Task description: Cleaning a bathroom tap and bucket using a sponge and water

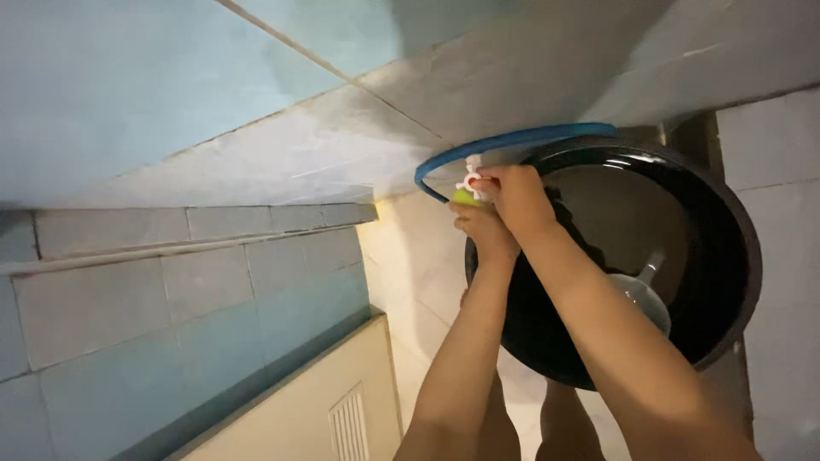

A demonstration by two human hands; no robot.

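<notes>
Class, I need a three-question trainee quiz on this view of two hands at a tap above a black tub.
1. True or false: both hands are at the white tap.
2. Which colour is the hose: A red, B blue, C yellow?
3. What floats in the black tub?

Key:
1. True: the right hand grips it, the left hand just below.
2. B.
3. A clear scoop.
</notes>
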